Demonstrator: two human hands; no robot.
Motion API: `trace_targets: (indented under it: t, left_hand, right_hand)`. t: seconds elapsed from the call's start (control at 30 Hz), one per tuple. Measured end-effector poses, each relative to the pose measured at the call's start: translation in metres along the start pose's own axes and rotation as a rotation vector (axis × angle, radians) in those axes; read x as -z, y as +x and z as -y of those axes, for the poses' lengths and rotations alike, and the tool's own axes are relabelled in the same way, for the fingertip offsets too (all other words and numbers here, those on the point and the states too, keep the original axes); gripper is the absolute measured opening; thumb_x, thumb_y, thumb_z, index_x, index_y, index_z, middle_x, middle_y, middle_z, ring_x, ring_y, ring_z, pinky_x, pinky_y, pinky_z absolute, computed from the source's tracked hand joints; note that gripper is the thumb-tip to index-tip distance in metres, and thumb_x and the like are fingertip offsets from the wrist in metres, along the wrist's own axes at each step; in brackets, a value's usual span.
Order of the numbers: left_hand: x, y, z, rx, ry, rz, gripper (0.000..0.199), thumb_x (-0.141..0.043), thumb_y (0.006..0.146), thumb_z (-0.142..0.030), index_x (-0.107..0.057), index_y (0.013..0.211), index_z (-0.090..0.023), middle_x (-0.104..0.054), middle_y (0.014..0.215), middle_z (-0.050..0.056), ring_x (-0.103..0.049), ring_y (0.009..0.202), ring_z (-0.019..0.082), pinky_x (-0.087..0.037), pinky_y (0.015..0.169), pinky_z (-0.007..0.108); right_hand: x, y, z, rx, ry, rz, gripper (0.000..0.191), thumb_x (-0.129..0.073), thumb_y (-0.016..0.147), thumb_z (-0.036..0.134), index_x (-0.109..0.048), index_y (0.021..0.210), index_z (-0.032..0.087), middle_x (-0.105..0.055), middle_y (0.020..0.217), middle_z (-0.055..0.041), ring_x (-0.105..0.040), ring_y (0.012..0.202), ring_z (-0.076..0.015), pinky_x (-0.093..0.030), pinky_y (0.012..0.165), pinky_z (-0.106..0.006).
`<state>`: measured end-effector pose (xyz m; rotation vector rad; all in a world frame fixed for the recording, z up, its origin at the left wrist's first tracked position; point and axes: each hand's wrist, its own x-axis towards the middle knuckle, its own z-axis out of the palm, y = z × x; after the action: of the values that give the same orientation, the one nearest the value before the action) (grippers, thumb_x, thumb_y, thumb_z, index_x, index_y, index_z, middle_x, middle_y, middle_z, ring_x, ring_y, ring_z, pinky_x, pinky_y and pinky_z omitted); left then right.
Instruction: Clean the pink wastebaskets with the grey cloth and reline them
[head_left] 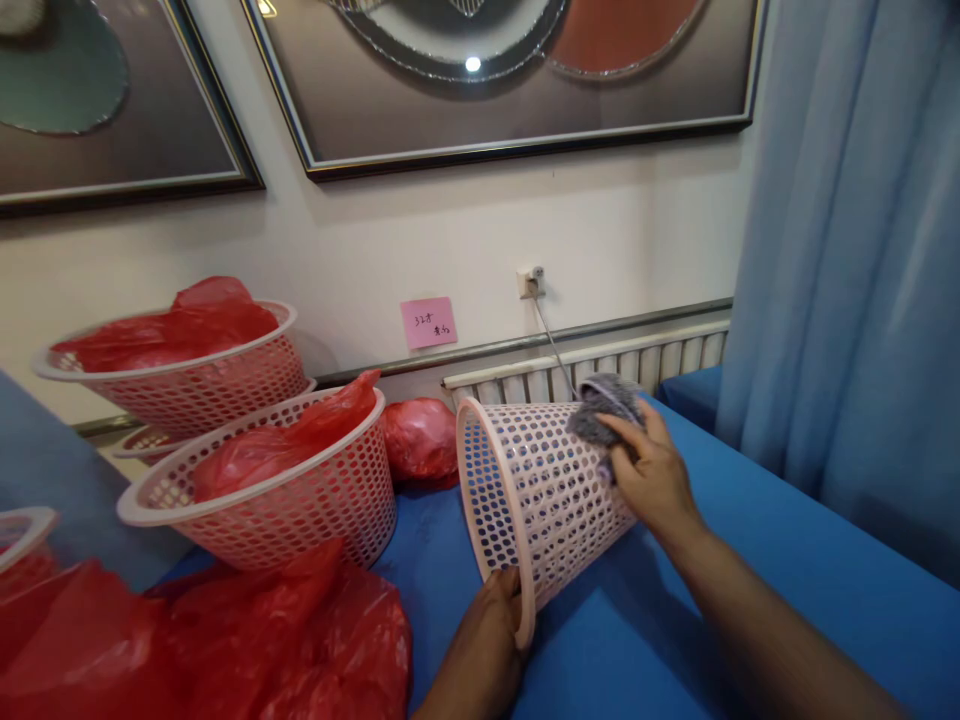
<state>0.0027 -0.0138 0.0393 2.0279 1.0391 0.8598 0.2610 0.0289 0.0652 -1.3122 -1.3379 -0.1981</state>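
A pale pink perforated plastic basket (559,490) lies tilted on its side above the blue-covered surface, its open mouth facing left. My left hand (484,640) is closed around the lower part of its rim, with some fingertips hidden inside the mouth. In my right hand (652,470) is a grey fuzzy cloth (609,405), bunched under the fingers and pressed against the basket's upper side near its base. The far end of the basket is partly covered by that hand and cloth.
To the left stand a pink basket (360,490) and a stacked one (195,385), both holding red plastic bags. More red bags (300,640) lie in front. A white radiator (682,355), a plugged-in cord (553,345) and a blue curtain (847,280) are behind and right.
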Motion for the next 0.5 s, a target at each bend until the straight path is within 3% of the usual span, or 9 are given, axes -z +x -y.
trace_targets:
  t: [0.1, 0.2, 0.3, 0.4, 0.5]
  left_hand:
    - [0.001, -0.002, -0.001, -0.014, 0.134, 0.116, 0.050, -0.066, 0.079, -0.014, -0.076, 0.126, -0.030, -0.078, 0.118, 0.007, -0.065, 0.122, 0.033, -0.048, 0.114, 0.047]
    - [-0.002, -0.009, 0.005, -0.018, 0.168, 0.085, 0.064, -0.078, 0.070, -0.017, -0.072, 0.132, -0.033, -0.073, 0.131, 0.006, -0.061, 0.128, 0.036, -0.043, 0.118, 0.053]
    - [-0.005, -0.020, 0.015, 0.006, -0.045, -0.047, 0.072, -0.080, 0.078, -0.038, -0.059, 0.146, -0.028, -0.060, 0.150, 0.011, -0.053, 0.140, 0.038, -0.037, 0.121, 0.056]
    - [-0.001, -0.030, 0.024, 0.045, -0.322, -0.236, 0.076, -0.072, 0.084, -0.063, -0.058, 0.145, -0.021, -0.062, 0.149, 0.014, -0.055, 0.139, 0.038, -0.044, 0.118, 0.052]
    - [0.011, -0.038, 0.030, 0.068, -0.354, -0.326, 0.077, -0.071, 0.082, -0.068, -0.061, 0.142, -0.020, -0.065, 0.145, 0.014, -0.059, 0.135, 0.038, -0.048, 0.115, 0.049]
  right_hand:
    - [-0.002, -0.002, -0.034, -0.095, -0.088, -0.081, 0.040, -0.052, 0.090, 0.021, -0.075, 0.122, 0.019, -0.046, 0.154, -0.0171, -0.051, 0.141, -0.0387, -0.047, 0.113, -0.060]
    - [0.002, -0.025, -0.028, 0.048, -0.085, -0.085, 0.038, -0.055, 0.089, 0.020, -0.073, 0.122, 0.021, -0.044, 0.155, -0.0148, -0.052, 0.140, -0.0361, -0.051, 0.110, -0.056]
    - [0.007, -0.047, -0.003, 0.261, -0.045, 0.028, 0.040, -0.057, 0.086, 0.015, -0.072, 0.122, 0.022, -0.047, 0.151, -0.0152, -0.057, 0.133, -0.0338, -0.056, 0.104, -0.052]
    - [0.012, -0.055, 0.017, 0.420, 0.013, 0.187, 0.046, -0.057, 0.079, 0.010, -0.072, 0.121, 0.020, -0.055, 0.142, -0.0170, -0.064, 0.122, -0.0315, -0.061, 0.095, -0.047]
    - [0.015, -0.053, 0.023, 0.491, 0.086, 0.339, 0.049, -0.056, 0.074, 0.007, -0.073, 0.118, 0.020, -0.061, 0.135, -0.0161, -0.068, 0.113, -0.0288, -0.062, 0.090, -0.043]
